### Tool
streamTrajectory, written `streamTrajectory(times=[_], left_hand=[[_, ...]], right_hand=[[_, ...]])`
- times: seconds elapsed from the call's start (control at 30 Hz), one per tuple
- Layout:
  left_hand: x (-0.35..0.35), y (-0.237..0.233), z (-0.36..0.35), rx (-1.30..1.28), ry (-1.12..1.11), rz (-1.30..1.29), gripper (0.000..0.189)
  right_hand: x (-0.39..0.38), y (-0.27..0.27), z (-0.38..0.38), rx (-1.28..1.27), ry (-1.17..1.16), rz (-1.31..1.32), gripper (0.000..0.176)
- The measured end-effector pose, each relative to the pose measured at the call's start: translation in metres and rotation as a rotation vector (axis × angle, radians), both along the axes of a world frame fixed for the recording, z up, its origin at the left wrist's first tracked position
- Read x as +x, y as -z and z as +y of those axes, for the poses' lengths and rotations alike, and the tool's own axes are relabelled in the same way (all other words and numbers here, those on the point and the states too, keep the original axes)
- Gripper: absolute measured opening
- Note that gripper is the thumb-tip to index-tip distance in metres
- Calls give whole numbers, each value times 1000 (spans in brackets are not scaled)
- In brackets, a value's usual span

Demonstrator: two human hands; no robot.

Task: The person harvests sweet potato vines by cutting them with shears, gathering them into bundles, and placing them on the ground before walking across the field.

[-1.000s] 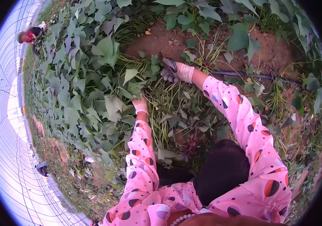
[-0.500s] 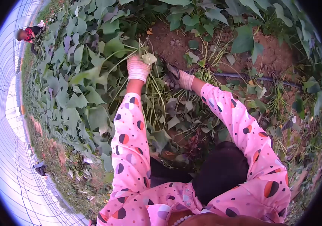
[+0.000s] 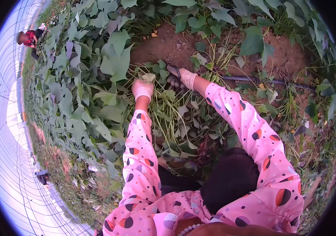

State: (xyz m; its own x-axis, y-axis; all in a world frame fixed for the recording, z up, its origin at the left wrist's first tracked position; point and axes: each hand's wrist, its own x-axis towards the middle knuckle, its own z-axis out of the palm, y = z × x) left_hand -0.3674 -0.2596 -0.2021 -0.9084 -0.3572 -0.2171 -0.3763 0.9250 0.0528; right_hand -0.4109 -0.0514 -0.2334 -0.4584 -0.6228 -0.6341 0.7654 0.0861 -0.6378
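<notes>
- Arched roof [image 3: 2,118] on the left, bare soil [image 3: 168,47] beyond both hands.
- Lowered the left hand [image 3: 142,89] since half a second ago, so now down at the stems [image 3: 171,118]; cannot tell whether grasping.
- Kept the right hand [image 3: 180,79] low; cannot tell its grip.
- Stems between and nearer than both hands; black hose [image 3: 272,81] farther right.

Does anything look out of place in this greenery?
One thing: a small whitish scrap on the ground, left of the person's left sleeve. It looks odd because it is much paler than the green leaves. I can't tell whether it's litter.
</notes>
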Motion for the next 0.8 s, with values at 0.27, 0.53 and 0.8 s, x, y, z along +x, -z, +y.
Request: streamTrajectory(times=[0.27, 0.53, 0.8], left_hand=[[51, 39, 24, -349, 136, -99, 30], [57, 39, 34, -268, 154, -265, 39], [80, 44, 63, -42, -58, -223, 38]], right_hand=[[32, 5, 16, 188, -100, 350, 59], [16, -7, 29, 136, -281, 109, 66], [28, -13, 51, 116, -321, 178, 70]])
